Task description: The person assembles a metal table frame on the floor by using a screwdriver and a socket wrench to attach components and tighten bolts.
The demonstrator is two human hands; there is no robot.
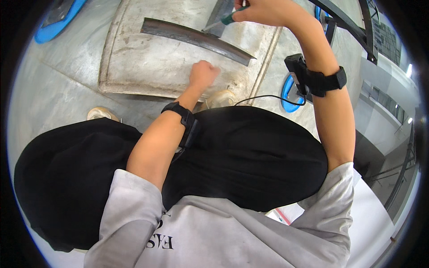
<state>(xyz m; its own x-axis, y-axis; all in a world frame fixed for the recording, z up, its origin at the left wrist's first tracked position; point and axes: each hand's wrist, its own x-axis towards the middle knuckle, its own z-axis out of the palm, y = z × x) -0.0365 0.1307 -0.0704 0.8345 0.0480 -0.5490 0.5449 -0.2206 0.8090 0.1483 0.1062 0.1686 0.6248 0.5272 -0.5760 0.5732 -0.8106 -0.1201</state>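
My right hand (259,12), at the top of the view, is closed around the dark green handle of a screwdriver-like tool (229,19). Its thin metal shaft slants down to the left, with the tip at the upper edge of a dark steel angle bar (192,38). That bar lies across a worn, pale board (129,67). Nearer to me, my left hand (203,73) is curled into a fist below the bar and apart from it; nothing shows in its fingers. A flat grey metal piece (220,13) lies beyond the bar, partly behind my right hand.
Blue-rimmed objects (290,100) sit on the floor right of the board, and another (58,27) at far left. A black metal frame (346,24) stands at the upper right. A black cable (263,97) runs near my knee. My shoes (219,98) are by the board's near edge.
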